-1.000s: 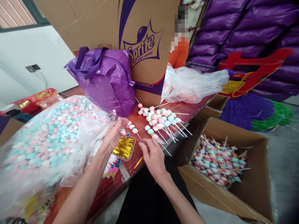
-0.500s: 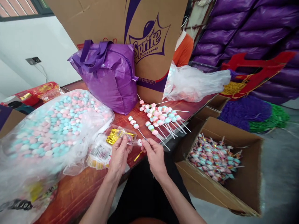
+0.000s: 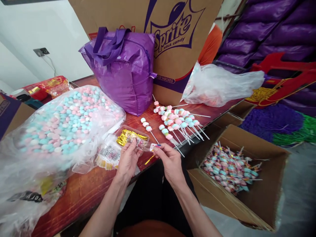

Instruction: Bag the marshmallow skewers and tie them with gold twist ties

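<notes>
A small clear plastic bag with colored print (image 3: 148, 146) stretches between my two hands. My left hand (image 3: 128, 158) pinches its left end, and my right hand (image 3: 170, 162) pinches the right end. Just behind my left hand, a clear plastic tray (image 3: 125, 127) holds gold twist ties (image 3: 127, 136). A stack of printed clear bags (image 3: 108, 154) lies to the left of that hand. Beyond my hands, one marshmallow skewer (image 3: 146, 125) rests alone on the table, its stick toward me. More marshmallow skewers (image 3: 176, 122) lie piled to its right.
A big clear bag of pastel marshmallows (image 3: 61, 121) covers the table's left side. At the back stand a purple zip bag (image 3: 123, 75) and a tall carton (image 3: 172, 65). An open cardboard box (image 3: 266, 177) with wrapped skewers sits low at right. Behind the carton shows a person's orange sleeve (image 3: 209, 44).
My view has shifted, so things appear farther right and slightly higher. The clear bag now shows more plainly, drawn out between my fingers. Both hands keep their pinch.
</notes>
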